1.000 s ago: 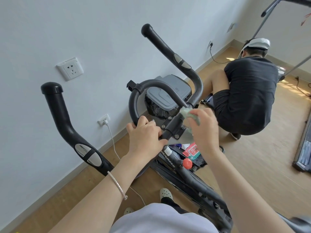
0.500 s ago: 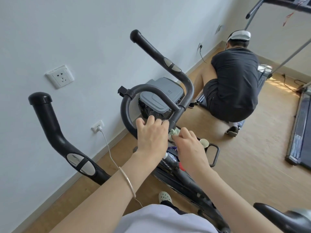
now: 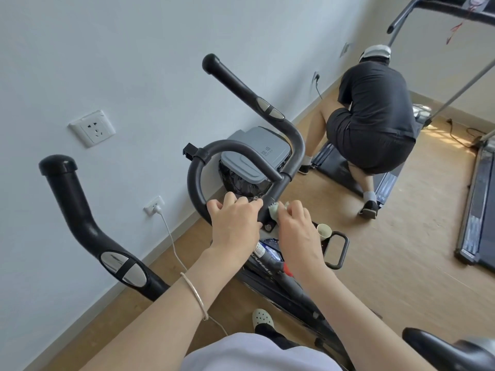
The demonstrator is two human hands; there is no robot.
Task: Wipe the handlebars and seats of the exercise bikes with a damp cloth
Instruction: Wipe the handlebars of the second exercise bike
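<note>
Left hand (image 3: 235,223): our fingers curl round the black looped handlebar (image 3: 197,172).
Right hand (image 3: 297,231): we pinch the crumpled pale-green cloth (image 3: 277,210) against its stem, just right.

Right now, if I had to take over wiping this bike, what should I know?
Left hand: grips the bottom of the loop bar, steadying it.
Right hand: pinches the pale green cloth and presses it on the centre stem, beside the other hand.
Things: the left grip and right grip stick up on either side. The seat is at lower right, with nothing touching it.
Done: cannot tell which parts are already wiped.
Left: probably finish the stem, then both grips and the seat.
</note>
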